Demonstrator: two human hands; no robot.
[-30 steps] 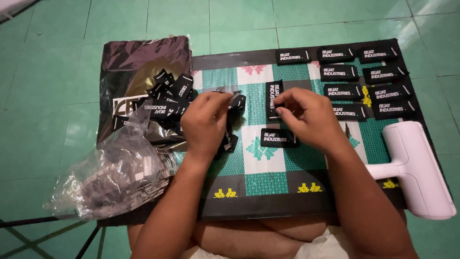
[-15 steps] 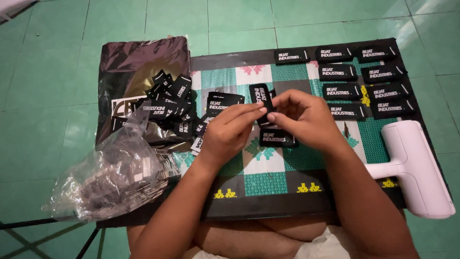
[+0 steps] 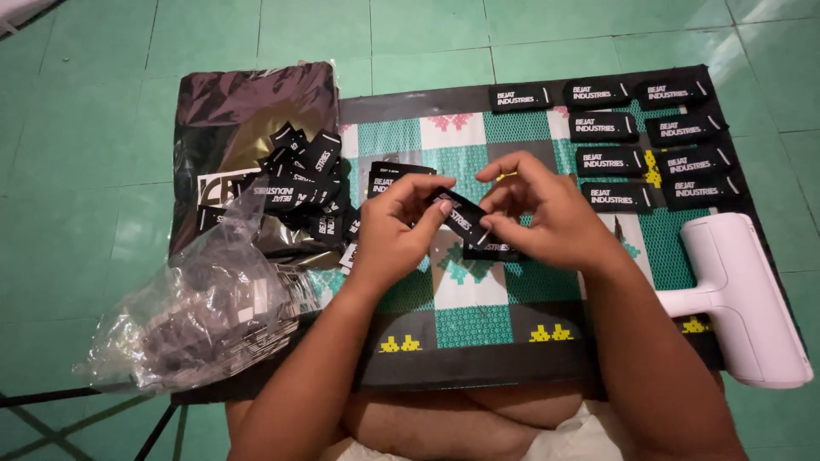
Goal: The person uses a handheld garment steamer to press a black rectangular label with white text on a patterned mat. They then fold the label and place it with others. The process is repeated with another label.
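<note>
a small black cloth label (image 3: 462,216) with white lettering is being held just above the middle of a green, white and black patterned mat (image 3: 478,320), tilted so one end points up and left. it is being pinched between both hands at once. the left hand (image 3: 395,229) is closed on its upper left end with thumb and fingertips, and the right hand (image 3: 545,213) is closed on its lower right end, with the remaining fingers curled loosely above. another label (image 3: 494,249) is lying flat on the mat right under the hands.

a slip seems possible, since only the label's edges are being gripped; if one pinch is loosened, the label could be dropped onto the one below and mixed with it.

to the left, a loose heap of labels (image 3: 303,183) is resting on a dark glossy bag (image 3: 248,107), near a crumpled clear plastic bag (image 3: 196,320). at the upper right, neat rows of labels (image 3: 649,141) are laid out on the mat. a white handheld tool (image 3: 743,294) is lying at the right edge. green floor tiles (image 3: 85,128) are surrounding everything.
</note>
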